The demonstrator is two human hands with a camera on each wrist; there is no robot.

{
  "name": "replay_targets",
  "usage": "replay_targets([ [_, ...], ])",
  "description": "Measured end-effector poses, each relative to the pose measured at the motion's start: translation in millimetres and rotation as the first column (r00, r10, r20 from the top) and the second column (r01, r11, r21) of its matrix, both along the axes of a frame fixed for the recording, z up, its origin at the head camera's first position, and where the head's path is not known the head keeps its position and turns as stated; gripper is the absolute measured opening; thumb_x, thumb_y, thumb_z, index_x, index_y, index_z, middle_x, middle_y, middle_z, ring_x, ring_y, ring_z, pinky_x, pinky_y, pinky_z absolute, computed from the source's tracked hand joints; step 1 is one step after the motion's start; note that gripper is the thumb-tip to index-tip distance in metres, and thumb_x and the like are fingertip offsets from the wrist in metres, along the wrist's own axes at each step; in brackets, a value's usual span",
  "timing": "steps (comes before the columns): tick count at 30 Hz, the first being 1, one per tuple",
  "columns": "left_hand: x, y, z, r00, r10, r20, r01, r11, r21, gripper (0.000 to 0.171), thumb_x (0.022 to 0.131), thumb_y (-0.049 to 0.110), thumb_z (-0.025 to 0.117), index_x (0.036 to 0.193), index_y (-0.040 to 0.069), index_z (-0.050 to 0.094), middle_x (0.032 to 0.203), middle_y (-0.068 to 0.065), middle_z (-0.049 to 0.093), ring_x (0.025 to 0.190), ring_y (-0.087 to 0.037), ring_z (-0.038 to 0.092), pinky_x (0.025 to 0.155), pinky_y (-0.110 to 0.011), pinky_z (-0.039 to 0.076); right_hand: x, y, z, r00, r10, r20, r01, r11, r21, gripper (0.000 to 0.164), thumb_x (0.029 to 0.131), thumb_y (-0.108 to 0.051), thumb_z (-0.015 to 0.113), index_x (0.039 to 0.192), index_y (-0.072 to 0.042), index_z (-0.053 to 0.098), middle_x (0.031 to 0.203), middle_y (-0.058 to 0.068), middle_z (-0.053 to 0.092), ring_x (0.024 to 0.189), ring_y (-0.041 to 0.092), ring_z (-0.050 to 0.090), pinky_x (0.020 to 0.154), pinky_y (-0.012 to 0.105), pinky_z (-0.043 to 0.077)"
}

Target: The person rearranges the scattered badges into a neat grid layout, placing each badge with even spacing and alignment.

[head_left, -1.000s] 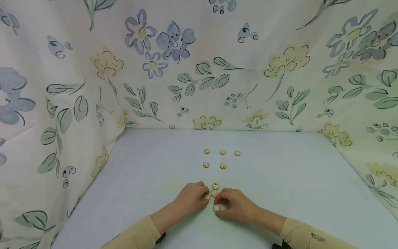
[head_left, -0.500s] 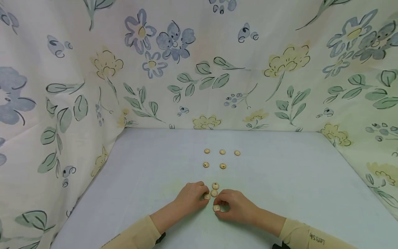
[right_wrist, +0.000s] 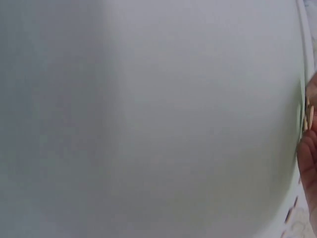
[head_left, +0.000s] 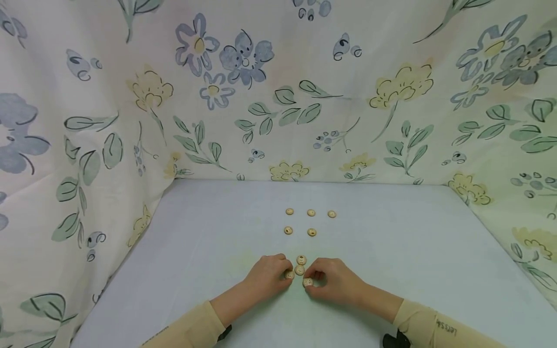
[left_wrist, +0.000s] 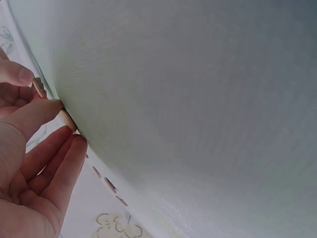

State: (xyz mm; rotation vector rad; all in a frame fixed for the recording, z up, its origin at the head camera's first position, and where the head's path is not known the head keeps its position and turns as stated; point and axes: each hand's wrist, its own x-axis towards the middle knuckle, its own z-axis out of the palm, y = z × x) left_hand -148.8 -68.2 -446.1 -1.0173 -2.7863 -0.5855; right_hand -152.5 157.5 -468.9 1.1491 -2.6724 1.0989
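My left hand (head_left: 271, 274) pinches a round light-wood button (head_left: 289, 274) between thumb and fingers, down at the tabletop. Between the two hands, two more wooden buttons lie one behind the other: a far one (head_left: 301, 260) and a near one (head_left: 300, 270), their edges about touching. Just right of these, my right hand (head_left: 332, 280) holds another button (head_left: 308, 282) by its edges with thumb and index finger. In the left wrist view the left hand's button (left_wrist: 68, 120) appears edge-on, and the right hand's button (left_wrist: 38, 88) shows beyond it.
Farther back lie several loose buttons: a row of three, with its middle button (head_left: 311, 212), and a pair nearer, with its left button (head_left: 288, 230). All rest on a white table (head_left: 209, 217). Floral cloth (head_left: 330, 121) hangs behind and beside it.
The right hand has moved its button away from me and slightly right, closer to the two middle buttons. The left hand and its button have stayed in place.
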Motion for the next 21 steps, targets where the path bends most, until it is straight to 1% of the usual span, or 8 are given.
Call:
replay_targets([
  [2,0.0,-0.2,-0.2,1.000,-0.002,-0.009,0.002,1.000,0.000,0.011,0.077,0.012,0.080,0.081,0.010,0.070,0.074,0.004,0.058,0.064,-0.008,0.056,0.060,-0.024,0.045,-3.9,3.4,1.7,1.000,-0.027,0.008,0.027,1.000,0.008,0.016,0.078,-0.013,0.077,0.091,-0.019,0.070,0.085,-0.014,0.064,0.075,0.002,0.058,0.068,0.021,0.050],
  [7,0.4,-0.6,-0.3,1.000,-0.005,-0.025,0.006,1.000,0.007,0.011,0.076,0.011,0.080,0.080,0.010,0.070,0.074,0.004,0.059,0.064,-0.008,0.056,0.060,-0.024,0.045,-16.5,12.3,3.8,0.998,-0.064,-0.028,0.064,0.998,0.009,0.015,0.078,-0.013,0.078,0.091,-0.017,0.071,0.085,-0.012,0.065,0.076,0.004,0.058,0.068,0.022,0.050],
  [9,0.8,-0.6,-0.1,1.000,-0.004,-0.019,0.005,1.000,0.011,0.011,0.076,0.011,0.080,0.080,0.010,0.069,0.074,0.004,0.058,0.063,-0.007,0.054,0.059,-0.023,0.044,-22.0,16.1,3.3,0.996,-0.078,-0.042,0.079,0.997,0.006,0.014,0.078,-0.012,0.078,0.091,-0.016,0.071,0.084,-0.011,0.066,0.075,0.004,0.058,0.068,0.023,0.050],
  [13,1.3,-0.1,-0.3,1.000,-0.005,-0.010,0.005,1.000,0.015,0.012,0.076,0.009,0.079,0.078,0.010,0.067,0.073,0.004,0.057,0.062,-0.005,0.050,0.058,-0.021,0.042,-32.5,24.7,2.7,0.991,-0.133,-0.033,0.134,0.991,0.020,0.012,0.080,-0.012,0.077,0.090,-0.016,0.072,0.084,-0.011,0.066,0.076,0.005,0.058,0.069,0.024,0.050],
  [18,2.3,0.6,0.6,1.000,-0.009,-0.014,0.009,1.000,0.015,0.011,0.077,0.009,0.079,0.078,0.010,0.068,0.073,0.004,0.058,0.062,-0.004,0.050,0.057,-0.020,0.042,-47.3,36.0,3.2,0.976,-0.217,-0.010,0.217,0.975,0.045,0.012,0.080,-0.014,0.077,0.091,-0.015,0.072,0.085,-0.011,0.065,0.078,0.006,0.058,0.070,0.025,0.050],
  [21,3.0,0.6,1.2,1.000,-0.006,-0.009,0.006,1.000,0.017,0.011,0.077,0.008,0.079,0.078,0.010,0.068,0.074,0.004,0.058,0.063,-0.004,0.050,0.058,-0.020,0.042,-56.4,42.3,4.2,0.962,-0.274,0.010,0.272,0.960,0.066,0.013,0.080,-0.015,0.078,0.092,-0.015,0.072,0.084,-0.010,0.064,0.078,0.007,0.057,0.070,0.025,0.050],
])
